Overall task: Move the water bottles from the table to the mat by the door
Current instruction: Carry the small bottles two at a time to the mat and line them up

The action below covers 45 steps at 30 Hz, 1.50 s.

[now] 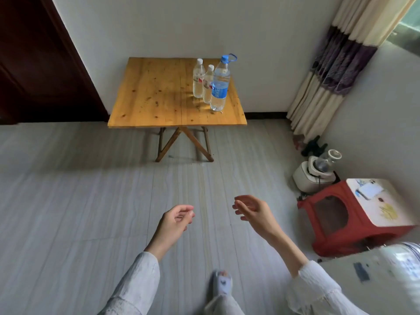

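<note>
Three clear water bottles stand upright together on the right side of a small wooden folding table [154, 96]. The biggest bottle [220, 85] has a blue cap and blue label and is nearest me. Two smaller white-capped bottles [198, 79] [207, 86] stand just behind and left of it. My left hand [175, 220] and my right hand [252, 210] hang over the floor well short of the table, both holding nothing, with fingers loosely curled and apart. No mat is in view.
A dark brown door [34, 64] is at the far left. A striped curtain [336, 71] hangs at the right. A red plastic stool [341, 217] with a phone on it and a white appliance [311, 176] stand by the right wall. Grey tiled floor lies between me and the table.
</note>
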Available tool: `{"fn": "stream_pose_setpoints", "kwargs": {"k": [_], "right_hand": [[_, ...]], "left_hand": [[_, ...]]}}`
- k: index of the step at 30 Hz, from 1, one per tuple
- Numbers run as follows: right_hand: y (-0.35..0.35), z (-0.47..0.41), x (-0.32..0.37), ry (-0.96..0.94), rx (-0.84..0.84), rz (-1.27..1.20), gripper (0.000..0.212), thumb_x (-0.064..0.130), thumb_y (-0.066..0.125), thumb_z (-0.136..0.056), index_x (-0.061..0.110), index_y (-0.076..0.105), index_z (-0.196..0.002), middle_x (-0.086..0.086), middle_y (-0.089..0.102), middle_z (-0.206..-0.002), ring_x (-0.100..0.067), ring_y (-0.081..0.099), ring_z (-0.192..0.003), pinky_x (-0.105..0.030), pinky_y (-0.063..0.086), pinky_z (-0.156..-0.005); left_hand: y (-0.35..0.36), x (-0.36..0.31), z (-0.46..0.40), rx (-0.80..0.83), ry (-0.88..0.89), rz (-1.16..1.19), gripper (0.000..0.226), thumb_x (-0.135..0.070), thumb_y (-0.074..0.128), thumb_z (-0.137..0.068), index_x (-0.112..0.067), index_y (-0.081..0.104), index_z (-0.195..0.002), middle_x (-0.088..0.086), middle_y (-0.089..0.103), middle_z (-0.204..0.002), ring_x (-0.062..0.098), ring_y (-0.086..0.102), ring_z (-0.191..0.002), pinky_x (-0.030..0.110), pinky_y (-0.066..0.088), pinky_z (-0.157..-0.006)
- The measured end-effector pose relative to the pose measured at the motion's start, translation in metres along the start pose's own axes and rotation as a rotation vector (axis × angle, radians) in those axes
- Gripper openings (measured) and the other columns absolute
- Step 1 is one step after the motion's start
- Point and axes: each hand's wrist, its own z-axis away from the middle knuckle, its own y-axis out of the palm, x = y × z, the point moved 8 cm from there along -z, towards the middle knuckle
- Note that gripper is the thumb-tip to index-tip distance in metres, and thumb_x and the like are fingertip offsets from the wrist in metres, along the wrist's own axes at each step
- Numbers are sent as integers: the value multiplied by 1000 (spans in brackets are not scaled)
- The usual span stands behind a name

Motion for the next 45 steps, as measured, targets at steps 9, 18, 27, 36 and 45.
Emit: {"fn": "stream_pose_setpoints", "kwargs": {"k": [9, 18, 27, 36, 45], "right_hand": [[-6, -224, 73, -65, 40, 8, 13, 23, 54, -89, 17, 61, -97, -11, 69, -94, -23, 66, -87, -35, 54, -78], [-10, -388, 158, -120, 59, 95, 15, 24, 56, -87, 15, 63, -97, -10, 70, -94, -23, 67, -86, -42, 55, -84], [5, -553, 243, -183, -69, 237, 31, 20, 55, -88, 7, 54, -116, -14, 66, -106, -20, 62, -85, -31, 51, -75], [-4, -704, 281, -33, -261, 643, 36, 8, 45, -90, 2, 43, -125, -20, 46, -127, -35, 47, -112, -40, 43, -90], [-2, -755, 250, 182, -163, 809, 17, 0, 45, -86, -4, 52, -101, -23, 53, -107, -38, 53, -95, -41, 45, -74]], "left_hand": [[-37, -65, -203, -55, -1, -38, 15, -18, 51, -90, -21, 58, -102, -1, 65, -98, 16, 62, -95, 29, 50, -82], [-72, -144, -356, -64, 47, -55, 15, -20, 51, -90, -33, 56, -94, -1, 65, -101, 11, 61, -95, 28, 50, -84], [-103, -185, -543, 14, 35, -70, 28, -17, 50, -91, -16, 52, -119, 10, 60, -117, 24, 57, -105, 42, 46, -94], [-85, -274, -730, 221, 253, -368, 47, -21, 50, -90, -23, 36, -135, -1, 41, -141, 15, 40, -126, 25, 31, -99], [-29, -294, -816, 499, 392, -591, 45, -14, 42, -92, -25, 34, -136, -5, 32, -146, 16, 33, -132, 24, 28, -101]]}}
